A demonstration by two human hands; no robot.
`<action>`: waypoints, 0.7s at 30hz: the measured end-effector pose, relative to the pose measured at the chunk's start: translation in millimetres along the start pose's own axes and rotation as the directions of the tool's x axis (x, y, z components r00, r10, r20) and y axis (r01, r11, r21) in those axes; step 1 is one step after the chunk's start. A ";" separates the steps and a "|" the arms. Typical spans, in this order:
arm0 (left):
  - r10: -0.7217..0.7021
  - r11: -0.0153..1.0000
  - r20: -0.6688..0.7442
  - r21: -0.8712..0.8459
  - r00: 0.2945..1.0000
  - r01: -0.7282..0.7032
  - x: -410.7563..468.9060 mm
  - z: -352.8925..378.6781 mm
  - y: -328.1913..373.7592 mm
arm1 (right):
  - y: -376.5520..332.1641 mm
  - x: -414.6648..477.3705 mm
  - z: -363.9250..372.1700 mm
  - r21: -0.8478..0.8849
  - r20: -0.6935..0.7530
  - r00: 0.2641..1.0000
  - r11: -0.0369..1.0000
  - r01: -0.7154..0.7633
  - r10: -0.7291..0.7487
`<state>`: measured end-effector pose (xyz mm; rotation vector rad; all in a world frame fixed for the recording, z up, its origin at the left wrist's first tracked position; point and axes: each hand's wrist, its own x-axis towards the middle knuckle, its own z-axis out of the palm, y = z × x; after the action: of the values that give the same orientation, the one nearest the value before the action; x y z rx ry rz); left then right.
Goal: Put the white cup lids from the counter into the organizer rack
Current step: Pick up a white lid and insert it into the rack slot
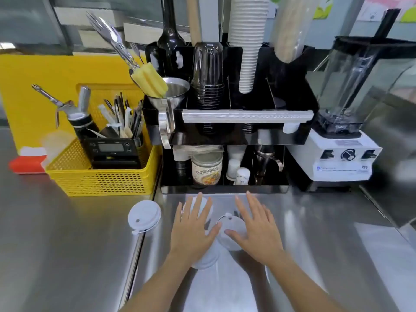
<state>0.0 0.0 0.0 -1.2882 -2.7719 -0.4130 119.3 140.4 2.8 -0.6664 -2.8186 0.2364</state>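
Observation:
Several white cup lids lie on the steel counter in front of the black organizer rack. One lid sits alone to the left. My left hand is spread flat over a lid near the rack, and another lid shows below its palm. My right hand hovers with fingers apart over a lid between the two hands. Neither hand grips anything. The rack holds paper cups, dark plastic cups and jars.
A yellow basket with tools and a scale stands left of the rack. A white blender stands to its right. A metal funnel hangs on the rack's left corner. A counter seam runs beside the left lid.

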 end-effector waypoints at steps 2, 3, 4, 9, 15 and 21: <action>0.031 1.000 0.053 -0.006 0.998 -0.030 -0.9 9.9 -0.3 | 1.3 -3.2 7.4 -0.013 0.034 0.999 1.000 -0.025 0.026; 0.050 0.999 0.068 0.017 0.996 -0.052 -1.8 15.9 0.0 | 2.2 -6.0 13.4 -0.024 0.043 0.999 0.999 -0.025 0.026; 0.038 0.998 0.112 0.047 0.993 -0.043 -4.1 18.8 1.5 | 2.2 -10.3 18.8 -0.034 0.081 0.996 0.999 -0.033 0.036; 0.082 0.992 0.255 0.077 0.964 -0.104 -6.9 30.5 7.0 | 11.2 -14.7 38.0 0.092 0.173 0.985 0.996 -0.016 0.000; 0.077 0.994 0.233 0.062 0.969 -0.094 -5.5 26.3 18.1 | 10.8 -6.5 32.1 0.140 0.236 0.971 0.990 -0.011 -0.023; -0.048 0.936 0.117 -0.340 0.992 0.085 19.0 4.7 31.0 | 13.4 10.6 -11.9 0.299 0.287 0.958 0.950 -0.086 -0.004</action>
<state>11.4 34.5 5.3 -1.3144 -2.9335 -0.8964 118.8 158.3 13.4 -0.6642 -2.9358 0.8253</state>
